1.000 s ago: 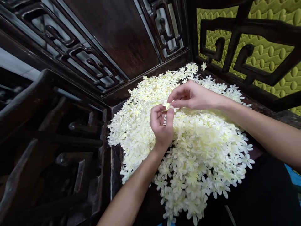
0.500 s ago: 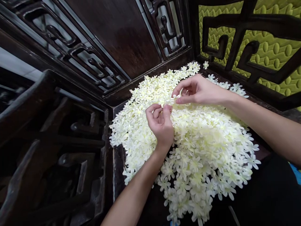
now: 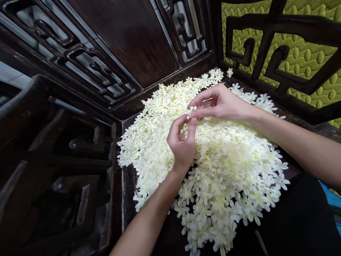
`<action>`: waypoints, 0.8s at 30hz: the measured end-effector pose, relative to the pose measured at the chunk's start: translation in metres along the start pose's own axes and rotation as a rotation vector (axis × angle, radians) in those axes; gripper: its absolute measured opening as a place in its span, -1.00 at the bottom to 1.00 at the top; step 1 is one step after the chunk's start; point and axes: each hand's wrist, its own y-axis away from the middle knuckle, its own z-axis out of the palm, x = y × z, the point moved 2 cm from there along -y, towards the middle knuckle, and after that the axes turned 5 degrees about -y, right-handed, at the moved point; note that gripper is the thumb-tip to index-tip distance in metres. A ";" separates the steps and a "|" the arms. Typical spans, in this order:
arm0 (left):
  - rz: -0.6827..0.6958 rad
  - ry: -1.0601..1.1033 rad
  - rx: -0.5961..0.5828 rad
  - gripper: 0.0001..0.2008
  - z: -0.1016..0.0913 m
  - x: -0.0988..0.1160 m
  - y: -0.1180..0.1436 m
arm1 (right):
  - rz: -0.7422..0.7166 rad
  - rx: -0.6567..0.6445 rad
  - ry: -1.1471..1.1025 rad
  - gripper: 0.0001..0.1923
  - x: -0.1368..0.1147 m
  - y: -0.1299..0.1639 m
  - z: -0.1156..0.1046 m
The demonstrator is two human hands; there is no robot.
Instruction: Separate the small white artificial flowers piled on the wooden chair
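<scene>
A small white flower (image 3: 193,110) sits at the meeting fingertips of both hands, above a large heap of loose white artificial-looking flowers (image 3: 221,160). My right hand (image 3: 220,103) pinches it between thumb and index finger, coming in from the right. From below, my left hand (image 3: 182,145) is closed with curled fingers, its thumb and index fingertips at the same flower. Exactly how the left fingertips grip it is partly hidden. Pale yellow tints the centres of many flowers in the heap.
Dark carved wooden panels (image 3: 138,42) rise behind the heap, and a similar openwork frame (image 3: 80,160) stands at left. Yellow-green quilted fabric (image 3: 306,67) shows through the lattice at right. One loose flower (image 3: 229,72) lies near the back corner.
My hands have come closer together, the right moving left and slightly toward the left hand's fingertips. The whole view has shifted a little, so the surroundings sit further left.
</scene>
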 end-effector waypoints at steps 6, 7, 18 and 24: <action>0.040 0.015 0.027 -0.82 0.000 -0.003 0.001 | -0.140 -0.067 0.287 -0.64 0.007 0.000 0.008; 0.058 0.008 0.005 -0.81 0.000 -0.002 0.001 | -0.172 -0.070 0.339 -0.62 0.008 -0.001 0.009; 0.120 0.109 -0.184 -0.76 -0.004 0.003 0.004 | -0.277 -0.059 0.295 -0.49 -0.008 0.003 0.022; 0.107 0.132 -0.150 -0.79 -0.006 0.003 0.005 | -0.231 -0.082 0.161 -0.48 -0.008 0.005 0.026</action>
